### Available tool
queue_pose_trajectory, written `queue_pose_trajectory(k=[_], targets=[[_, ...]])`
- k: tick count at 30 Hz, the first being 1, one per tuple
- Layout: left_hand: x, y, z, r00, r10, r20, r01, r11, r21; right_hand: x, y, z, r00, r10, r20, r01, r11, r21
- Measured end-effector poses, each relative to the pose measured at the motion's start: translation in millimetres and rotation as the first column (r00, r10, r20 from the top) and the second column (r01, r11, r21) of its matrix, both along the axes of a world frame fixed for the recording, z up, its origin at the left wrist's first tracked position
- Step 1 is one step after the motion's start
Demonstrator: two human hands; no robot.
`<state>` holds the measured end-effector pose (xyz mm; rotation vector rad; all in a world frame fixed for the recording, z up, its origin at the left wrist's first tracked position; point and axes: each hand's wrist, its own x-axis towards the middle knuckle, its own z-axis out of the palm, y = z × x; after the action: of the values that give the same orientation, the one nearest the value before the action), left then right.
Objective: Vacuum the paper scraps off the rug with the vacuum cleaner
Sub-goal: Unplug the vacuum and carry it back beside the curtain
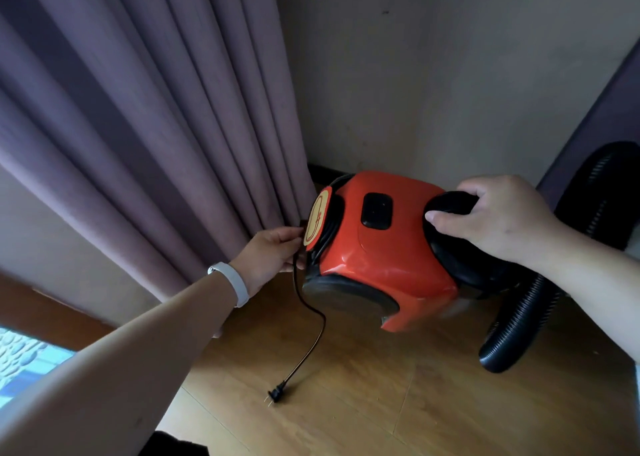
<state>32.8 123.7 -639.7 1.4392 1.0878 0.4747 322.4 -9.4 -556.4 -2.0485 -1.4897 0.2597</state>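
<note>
Prep step: cord (313, 311) payout from vacuum cleaner (381, 258). L hand (273, 251) grip pinching cord at its 9 o'clock; R hand (502, 216) grip wrapped on handle (446, 204). Next: plug (277, 394), 6 o'clock, needs socket.

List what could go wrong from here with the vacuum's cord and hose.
1. The plug lies loose on the wood floor; a sharp tug by the left hand on the cord could whip it around.
2. Only the right hand grips the handle of the tilted vacuum cleaner; it might swing or slip.
3. The hose loops beside it and could snag.
</note>
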Motion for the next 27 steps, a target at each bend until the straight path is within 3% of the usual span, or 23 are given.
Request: queue_pose_trajectory(k=[3,6,9,12,14,17,22,27], targets=[[4.7,-4.9,0.3,0.969,-0.102,-0.223,0.130,0.985,0.115,2.5,3.3,-4.1,0.997,-0.070,0.022,0.070,0.998,-0.006],[8.7,-11.0,5.0,0.835,-0.156,-0.528,0.339,0.901,0.270,5.4,6.2,-6.2,0.992,-0.126,0.025,0.126,0.992,-0.016],[11.8,-16.9,13.8,0.592,-0.107,-0.799,0.652,0.646,0.397,4.8,7.3,-5.7,0.987,-0.151,0.057,0.153,0.987,-0.046],[16.8,-25.8,25.1,0.357,-0.042,-0.933,0.825,0.482,0.294,5.7,6.6,-6.0,0.987,-0.143,0.079,0.148,0.987,-0.068],[19.3,-31.4,35.2,0.277,0.033,-0.960,0.891,0.364,0.270,7.2,5.5,-7.2,0.988,-0.133,0.080,0.140,0.987,-0.084],[16.5,-31.5,52.1,0.349,0.051,-0.936,0.909,0.226,0.351,7.0,4.5,-10.6,0.990,-0.112,0.091,0.120,0.988,-0.097],[12.0,-22.8,67.1,0.537,-0.081,-0.840,0.836,0.186,0.516,5.5,4.6,-8.8,0.997,-0.025,0.071,0.031,0.995,-0.091],[12.0,-16.8,67.7,0.679,-0.112,-0.726,0.731,0.193,0.654,2.2,2.3,-5.4,0.994,0.065,0.087,-0.057,0.994,-0.090]])
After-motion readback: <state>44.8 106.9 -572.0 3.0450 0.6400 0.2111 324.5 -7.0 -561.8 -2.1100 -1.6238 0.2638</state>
